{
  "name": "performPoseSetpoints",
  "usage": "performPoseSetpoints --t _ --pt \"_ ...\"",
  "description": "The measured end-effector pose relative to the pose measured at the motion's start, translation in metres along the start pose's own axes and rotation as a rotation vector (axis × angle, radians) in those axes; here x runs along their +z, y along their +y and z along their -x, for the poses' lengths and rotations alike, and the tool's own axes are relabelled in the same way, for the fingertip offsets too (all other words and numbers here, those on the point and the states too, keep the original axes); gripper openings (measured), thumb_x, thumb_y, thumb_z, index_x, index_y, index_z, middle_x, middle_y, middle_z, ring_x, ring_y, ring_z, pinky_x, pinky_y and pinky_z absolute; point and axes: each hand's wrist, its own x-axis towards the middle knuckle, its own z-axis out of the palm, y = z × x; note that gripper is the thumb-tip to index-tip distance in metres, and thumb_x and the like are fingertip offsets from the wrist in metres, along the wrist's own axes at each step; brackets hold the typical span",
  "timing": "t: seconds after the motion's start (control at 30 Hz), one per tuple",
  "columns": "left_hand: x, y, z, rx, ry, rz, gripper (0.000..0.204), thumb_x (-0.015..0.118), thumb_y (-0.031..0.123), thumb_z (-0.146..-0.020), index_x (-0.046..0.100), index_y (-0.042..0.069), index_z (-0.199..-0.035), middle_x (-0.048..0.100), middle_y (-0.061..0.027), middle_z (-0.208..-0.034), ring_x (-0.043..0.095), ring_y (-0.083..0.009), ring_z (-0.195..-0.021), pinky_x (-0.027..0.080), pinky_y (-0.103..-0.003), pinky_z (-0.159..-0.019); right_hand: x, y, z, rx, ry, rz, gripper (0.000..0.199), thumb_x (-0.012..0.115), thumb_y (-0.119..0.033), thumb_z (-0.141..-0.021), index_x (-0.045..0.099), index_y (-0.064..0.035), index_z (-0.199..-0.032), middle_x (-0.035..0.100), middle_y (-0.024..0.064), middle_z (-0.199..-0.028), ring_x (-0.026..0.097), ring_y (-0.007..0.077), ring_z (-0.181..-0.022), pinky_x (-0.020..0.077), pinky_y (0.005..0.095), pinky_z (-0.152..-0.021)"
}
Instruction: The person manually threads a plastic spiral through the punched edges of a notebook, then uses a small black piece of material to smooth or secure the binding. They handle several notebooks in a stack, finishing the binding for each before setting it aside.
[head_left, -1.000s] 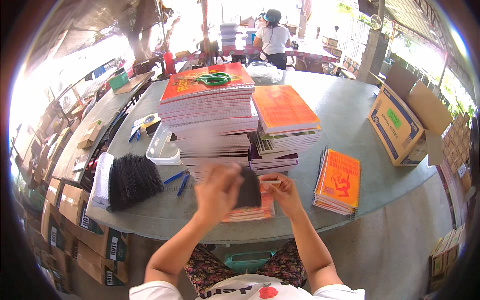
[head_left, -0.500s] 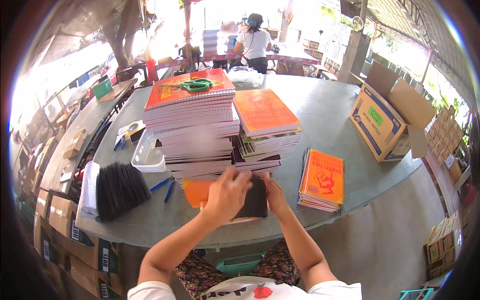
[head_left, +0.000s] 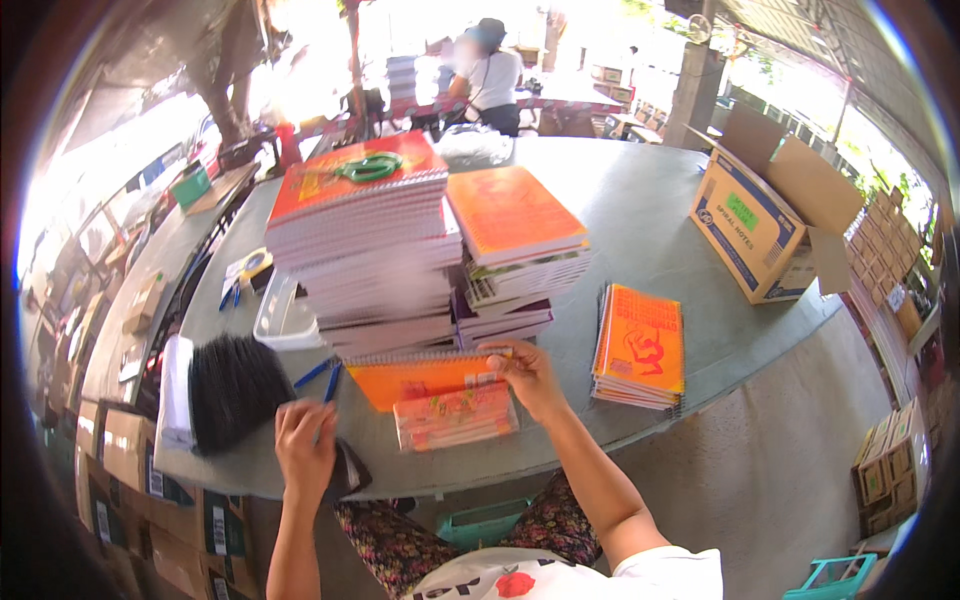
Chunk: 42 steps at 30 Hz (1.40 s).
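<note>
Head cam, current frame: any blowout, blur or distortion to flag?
Head view: daylight beyond the co-worker is blown out to white; a hazy smear softens page edges on the tall notebook stack; the orange notebook in the right hand looks clearer; fisheye bows the front edge of the table, and the frame's rim falls to black.

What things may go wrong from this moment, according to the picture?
The orange notebook might slip, since the right hand holds it near one corner. The dark item by the left hand lies close to the front edge of the table; a nudge might drop it. The green-handled scissors rest on the tall notebook stack; a bump could slide them off.
</note>
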Motion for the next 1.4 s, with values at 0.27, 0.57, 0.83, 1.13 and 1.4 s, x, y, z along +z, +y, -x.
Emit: performPoseSetpoints --t 0.27,0.57,0.83,1.13,1.4 --pt "0.088 0.129 -0.087 0.462 -0.246 0.114 0.046 0.061 0.003 -0.069 0.057 0.003 -0.115 0.060 -0.0134 -0.104 0.053 -0.0312 -0.097 0.043 -0.042 -0.084 0.006 -0.012 0.018 -0.090 0.067 0.071 0.017 0.067 -0.008 -0.083 0.065 -0.0024 -0.099 0.059 -0.0052 -0.075 0.045 0.0010 -0.064 0.0376 0.0184 -0.058" --pt "0.104 0.146 -0.093 0.419 -0.414 0.325 0.027 0.059 0.001 -0.071 0.060 -0.003 -0.098 0.061 -0.0173 -0.095 0.054 -0.0333 -0.093 0.047 -0.041 -0.080 -0.007 0.014 0.017 -0.066 0.153 0.237 0.009 0.059 -0.005 -0.084 0.064 0.0012 -0.089 0.062 0.0002 -0.072 0.052 0.0028 -0.068 0.0423 0.0206 -0.060" --pt "0.099 0.153 -0.094 0.295 -0.374 0.383 0.010 0.064 0.005 -0.071 0.059 0.001 -0.078 0.059 -0.0142 -0.082 0.054 -0.0331 -0.087 0.047 -0.040 -0.074 0.002 0.006 0.025 -0.109 0.207 0.333 0.013 0.057 -0.005 -0.081 0.064 0.0008 -0.090 0.066 0.0039 -0.075 0.054 0.0055 -0.071 0.0451 0.0251 -0.062" --pt "0.026 0.148 -0.108 0.423 0.056 0.292 0.028 0.070 0.015 -0.074 0.063 0.007 -0.100 0.062 -0.0107 -0.090 0.055 -0.0279 -0.091 0.044 -0.038 -0.080 -0.037 -0.059 0.039 -0.566 0.197 0.183 0.020 0.061 -0.011 -0.082 0.063 -0.0011 -0.099 0.067 0.0063 -0.088 0.061 0.0121 -0.081 0.0493 0.0263 -0.073" --pt "0.012 0.124 -0.092 0.271 0.058 0.383 0.012 0.068 0.006 -0.076 0.064 0.004 -0.086 0.063 -0.0085 -0.087 0.057 -0.0258 -0.079 0.046 -0.034 -0.071 -0.121 -0.130 0.066 -0.749 0.770 1.450 0.023 0.054 -0.018 -0.091 0.063 -0.0025 -0.106 0.066 0.0122 -0.104 0.064 0.0232 -0.095 0.0500 0.0348 -0.080"
